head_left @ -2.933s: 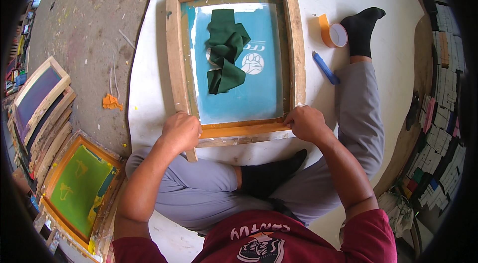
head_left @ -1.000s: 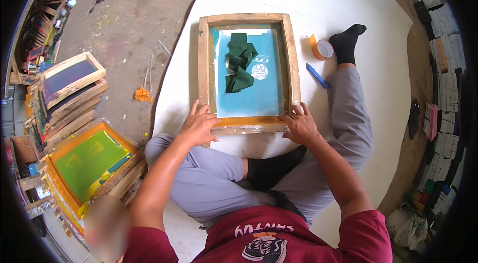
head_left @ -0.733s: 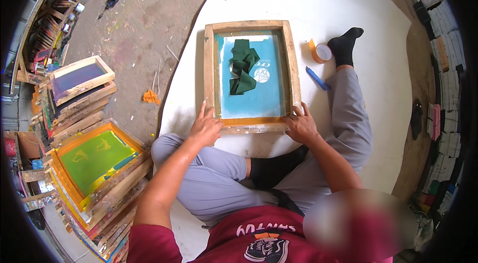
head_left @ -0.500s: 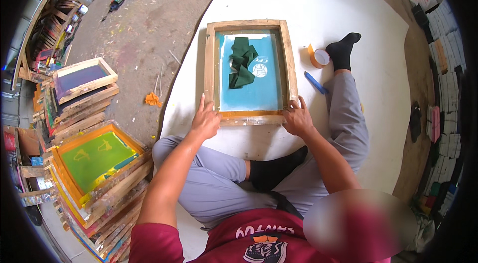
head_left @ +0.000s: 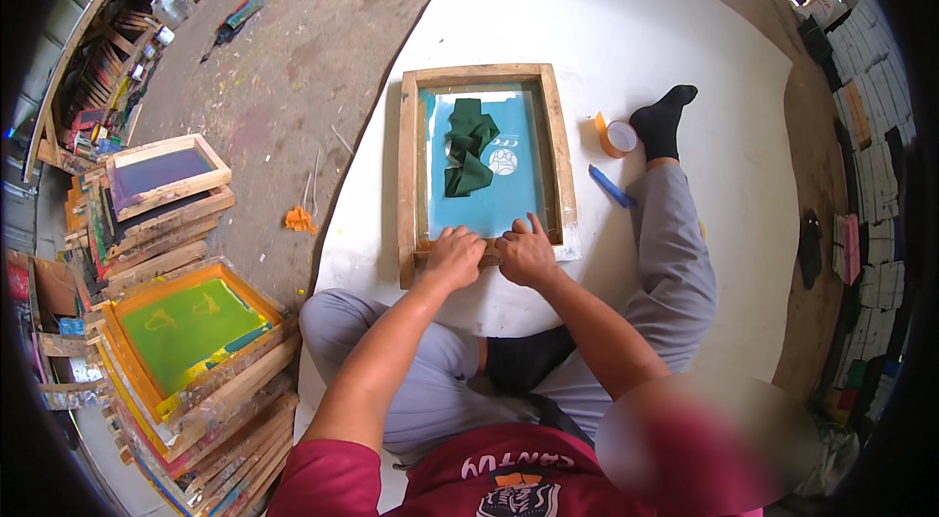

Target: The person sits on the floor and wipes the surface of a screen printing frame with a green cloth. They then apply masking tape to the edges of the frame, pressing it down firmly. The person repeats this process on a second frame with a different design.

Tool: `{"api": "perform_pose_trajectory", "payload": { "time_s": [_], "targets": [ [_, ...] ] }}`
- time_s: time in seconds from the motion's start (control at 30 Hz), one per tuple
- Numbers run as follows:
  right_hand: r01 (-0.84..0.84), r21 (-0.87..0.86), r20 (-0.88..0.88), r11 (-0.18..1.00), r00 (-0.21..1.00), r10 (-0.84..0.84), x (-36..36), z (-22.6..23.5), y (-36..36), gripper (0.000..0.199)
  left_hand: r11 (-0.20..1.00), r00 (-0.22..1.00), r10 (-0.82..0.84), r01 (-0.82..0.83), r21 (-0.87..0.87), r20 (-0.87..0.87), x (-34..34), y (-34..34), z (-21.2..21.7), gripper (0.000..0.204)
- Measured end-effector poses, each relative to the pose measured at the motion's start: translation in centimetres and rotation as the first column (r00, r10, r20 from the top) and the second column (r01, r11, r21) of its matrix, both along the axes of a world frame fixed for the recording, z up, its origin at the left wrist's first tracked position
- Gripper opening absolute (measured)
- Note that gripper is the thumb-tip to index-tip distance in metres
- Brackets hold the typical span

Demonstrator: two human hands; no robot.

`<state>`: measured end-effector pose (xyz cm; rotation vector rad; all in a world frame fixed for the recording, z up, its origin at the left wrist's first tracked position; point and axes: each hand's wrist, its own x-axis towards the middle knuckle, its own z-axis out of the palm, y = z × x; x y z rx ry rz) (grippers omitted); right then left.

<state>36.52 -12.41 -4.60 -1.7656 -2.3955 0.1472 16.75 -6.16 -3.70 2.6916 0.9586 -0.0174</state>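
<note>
A wooden screen-printing frame [head_left: 555, 155] with blue mesh and a white printed design lies before my crossed legs. On its mesh rests a folded dark green cloth strip [head_left: 470, 147]. My left hand [head_left: 455, 259] is closed over the middle of the frame's near rail, knuckles up. Close beside it, my right hand [head_left: 526, 253] curls over the same rail with one finger raised. The fingertips of both hands are partly hidden. Right of the frame lie a roll of orange tape [head_left: 618, 138] and a blue cutter-like tool [head_left: 611, 186], near my foot.
The frame sits on a large white sheet [head_left: 685, 38] spread on the bare floor. To my left stand stacked frames, topped by a green-mesh screen [head_left: 191, 321] and a purple-mesh screen [head_left: 166, 170]. An orange scrap [head_left: 300, 219] lies between. Stacked white bundles [head_left: 872, 224] line the right side.
Both hands have slid inward from the near corners of the frame to the middle of its near rail. The frame appears lower in the picture and slightly turned; the surroundings have shifted little.
</note>
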Motion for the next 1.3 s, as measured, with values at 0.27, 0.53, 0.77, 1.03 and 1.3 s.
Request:
{"api": "perform_pose_trajectory", "payload": {
  "time_s": [0.27,0.53,0.77,1.03,1.3],
  "targets": [
    [0.052,-0.282,0.102,0.958,0.994,-0.024,6.0,5.1,-1.6,0.030,0.998,0.992,0.021,-0.014,0.055,-0.128,-6.9,1.9,2.4,0.037],
    [0.008,-0.145,0.059,0.989,0.998,0.000,-1.1,0.2,0.4,0.021,1.000,0.999,-0.009,0.009,-0.008,-0.040,-1.5,0.4,1.2,0.022],
    [0.073,-0.197,0.137,0.978,0.989,-0.046,3.7,2.8,-1.4,0.033,1.000,0.996,0.021,-0.022,-0.013,-0.084,-6.5,1.8,2.3,0.040],
    [0.081,-0.151,-0.010,0.985,0.996,-0.084,9.0,5.3,-3.7,0.050,0.995,0.994,0.095,-0.094,-0.026,0.046,-10.0,1.9,2.4,0.046],
    [0.052,-0.066,-0.101,0.996,0.993,-0.059,10.4,4.6,-3.6,0.039,0.997,0.985,0.080,-0.080,-0.003,0.156,-11.1,2.1,2.5,0.037]
  ]
}}
